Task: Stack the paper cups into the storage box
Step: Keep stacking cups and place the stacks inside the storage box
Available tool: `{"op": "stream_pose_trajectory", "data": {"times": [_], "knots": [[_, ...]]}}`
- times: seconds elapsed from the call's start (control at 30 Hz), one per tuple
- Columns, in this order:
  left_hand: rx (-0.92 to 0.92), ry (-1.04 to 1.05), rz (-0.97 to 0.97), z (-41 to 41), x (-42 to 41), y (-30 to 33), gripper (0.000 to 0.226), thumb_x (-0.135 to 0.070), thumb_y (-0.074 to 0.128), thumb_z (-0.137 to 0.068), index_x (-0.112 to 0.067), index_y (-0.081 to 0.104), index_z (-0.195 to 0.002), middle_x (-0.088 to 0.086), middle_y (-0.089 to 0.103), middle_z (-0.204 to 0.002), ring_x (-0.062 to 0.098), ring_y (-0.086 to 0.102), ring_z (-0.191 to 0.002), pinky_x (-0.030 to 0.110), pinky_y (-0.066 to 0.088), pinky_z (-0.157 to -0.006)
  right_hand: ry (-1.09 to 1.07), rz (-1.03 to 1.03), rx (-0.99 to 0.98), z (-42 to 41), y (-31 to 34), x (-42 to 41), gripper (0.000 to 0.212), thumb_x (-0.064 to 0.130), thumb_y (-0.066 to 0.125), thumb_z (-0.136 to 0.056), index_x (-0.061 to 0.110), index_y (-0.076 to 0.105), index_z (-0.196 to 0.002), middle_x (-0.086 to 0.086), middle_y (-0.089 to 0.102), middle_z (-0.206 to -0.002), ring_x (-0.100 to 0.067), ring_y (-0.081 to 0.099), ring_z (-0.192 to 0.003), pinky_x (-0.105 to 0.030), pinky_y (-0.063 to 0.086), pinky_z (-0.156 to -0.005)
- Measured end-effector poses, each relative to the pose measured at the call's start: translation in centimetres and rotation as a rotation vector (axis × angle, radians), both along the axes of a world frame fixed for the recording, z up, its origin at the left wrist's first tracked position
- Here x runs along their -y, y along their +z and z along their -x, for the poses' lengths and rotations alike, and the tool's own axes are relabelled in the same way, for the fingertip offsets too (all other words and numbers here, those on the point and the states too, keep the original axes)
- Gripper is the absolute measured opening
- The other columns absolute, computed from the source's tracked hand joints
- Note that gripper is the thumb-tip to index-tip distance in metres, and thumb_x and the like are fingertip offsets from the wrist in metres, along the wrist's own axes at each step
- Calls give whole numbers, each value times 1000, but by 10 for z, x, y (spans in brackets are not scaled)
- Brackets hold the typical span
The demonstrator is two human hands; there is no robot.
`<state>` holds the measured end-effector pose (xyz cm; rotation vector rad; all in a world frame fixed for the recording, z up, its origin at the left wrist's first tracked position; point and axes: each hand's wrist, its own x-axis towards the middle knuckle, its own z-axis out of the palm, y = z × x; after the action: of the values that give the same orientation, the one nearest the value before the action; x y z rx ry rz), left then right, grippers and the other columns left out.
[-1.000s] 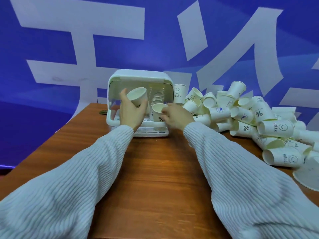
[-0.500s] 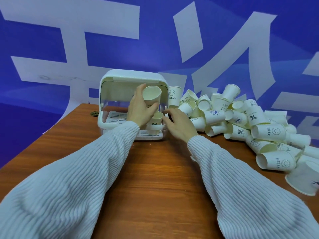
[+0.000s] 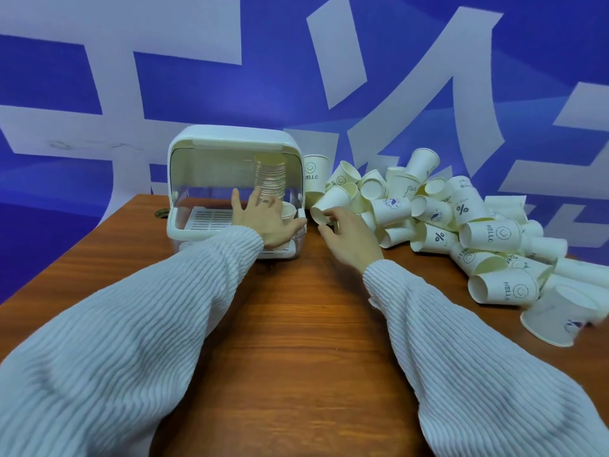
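The white storage box [image 3: 184, 179] stands open at the back of the table, with a tall stack of paper cups [image 3: 270, 174] inside on the right. A single cup [image 3: 289, 211] stands beside the stack's foot. My left hand [image 3: 263, 221] is inside the box opening in front of the stack, fingers spread and holding nothing, thumb next to the single cup. My right hand [image 3: 347, 240] is at the left edge of the loose cup pile [image 3: 461, 222]. Its fingertips rest on the rim of a lying cup [image 3: 331, 201], with the thumb apart below it.
The wooden table [image 3: 296, 324] ends at a left edge that runs diagonally. A blue and white banner [image 3: 329, 61] hangs close behind the box and pile. One upright HELLO cup [image 3: 314, 174] stands right of the box. Further cups [image 3: 560, 315] lie near the right edge.
My left hand held a cup up in front of the box; now it is lower, spread and holding none. My right hand has moved from the box's front to the pile's nearest cup.
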<state>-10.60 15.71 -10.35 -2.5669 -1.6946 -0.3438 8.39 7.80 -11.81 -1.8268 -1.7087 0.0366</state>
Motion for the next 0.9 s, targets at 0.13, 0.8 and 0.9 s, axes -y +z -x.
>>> {"op": "stream_pose_trajectory", "data": {"times": [0.13,0.8,0.9], "knots": [[311,-133,-358,-12,25,-8,65,-64,43,-90,-22,58,-137,5,52,-149,30,27,-150,59,12,-122,-174,2,0,-18,-3,6,42,32,53,-96,24,58,-137,-1,60,-136,-24,59,-121,-43,50,-98],[-80,-3,-338,-111,-16,5,58,-66,51,-92,-18,53,-124,8,68,-121,31,50,-121,47,34,-96,-494,-70,-613,-44,-35,-23,35,22,55,-91,15,63,-124,-5,74,-108,-30,67,-102,-35,50,-81],[-84,6,-314,-116,-21,-1,56,-64,53,-91,-17,55,-122,7,71,-116,31,51,-120,49,31,-98,-458,-85,-662,-52,-44,-30,16,24,52,-85,21,63,-96,5,74,-72,-27,72,-82,-48,61,-80]]}}
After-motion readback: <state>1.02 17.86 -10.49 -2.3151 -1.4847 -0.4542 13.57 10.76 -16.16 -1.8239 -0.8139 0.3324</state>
